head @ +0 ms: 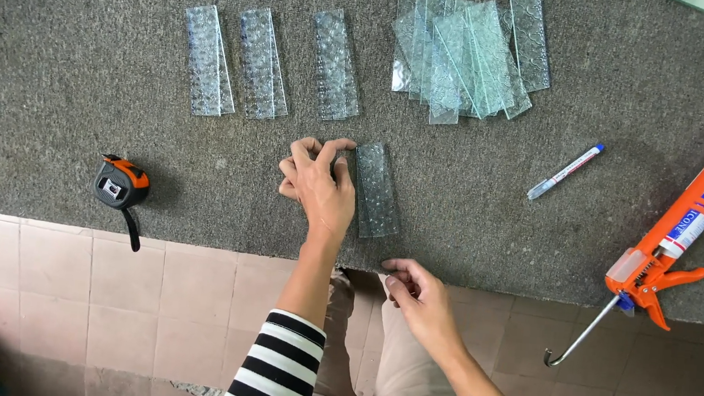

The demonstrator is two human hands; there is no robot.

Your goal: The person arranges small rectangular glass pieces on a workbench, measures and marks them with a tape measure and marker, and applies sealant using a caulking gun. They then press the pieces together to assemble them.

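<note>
Glass strip (376, 190) just right of the left grip (319, 182): clear, faint green tint, bubbled relief pattern. Strips beyond that grip, a row (264, 63) and a fanned heap (466, 55): same clear textured glass. Table covering (67, 54): mottled grey. Tape measure (120, 184) left of it: black and orange. Marker (566, 171) to its right: white, blue cap. Caulking gun (675, 243) right of the right grip (420, 297): orange frame, white tube. Sleeve (277, 370): black-and-white stripes. Floor tiles (148, 299): pale pink.

On the grey carpeted worktop (83, 72) before me: an orange and black tape measure (120, 185) at left, a blue-capped marker (566, 172) and an orange caulking gun (680, 235) at right, with pink floor tiles (148, 299) below the edge.
</note>
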